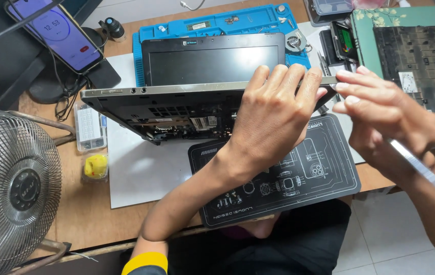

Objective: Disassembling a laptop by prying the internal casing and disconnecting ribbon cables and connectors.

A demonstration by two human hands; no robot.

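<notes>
At the middle of the desk (75, 168), the laptop (177, 109) is tipped up on its back edge, its open underside facing the person. The left hand (271, 119) grips the right end of its silver rim, fingers (289, 81) curled over the top. The right hand (380, 114), at 3 o'clock from it, pinches the same corner and holds a thin clear tool (421, 170). The laptop looks stiff, fairly heavy and easy to break inside, so the firm rim seems the safest place to hold. A metal fan (14, 188) stands at 9 o'clock.
</notes>
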